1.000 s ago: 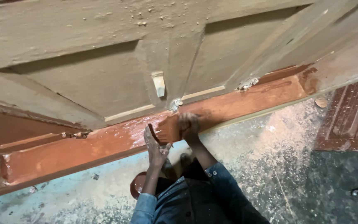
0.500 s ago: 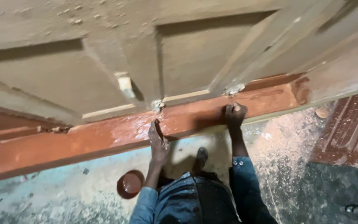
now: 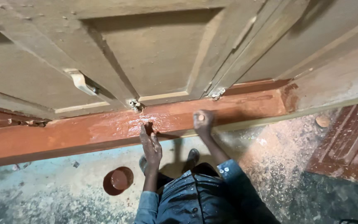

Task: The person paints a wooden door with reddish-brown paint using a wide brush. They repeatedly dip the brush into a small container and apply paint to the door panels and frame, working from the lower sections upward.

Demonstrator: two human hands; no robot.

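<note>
The rail runs across the view along the lower edge of the panelled door. The left hand rests against the rail at mid-length; the right hand touches it just to the right. The bowl sits on the floor below the rail, left of the left hand. The carved panel lies right of the rail's end.

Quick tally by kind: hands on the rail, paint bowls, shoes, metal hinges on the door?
Hands: 2, left hand and right hand on the reddish rail
Paint bowl: 1
Shoes: 2
Hinges: 2
Total: 7
</note>
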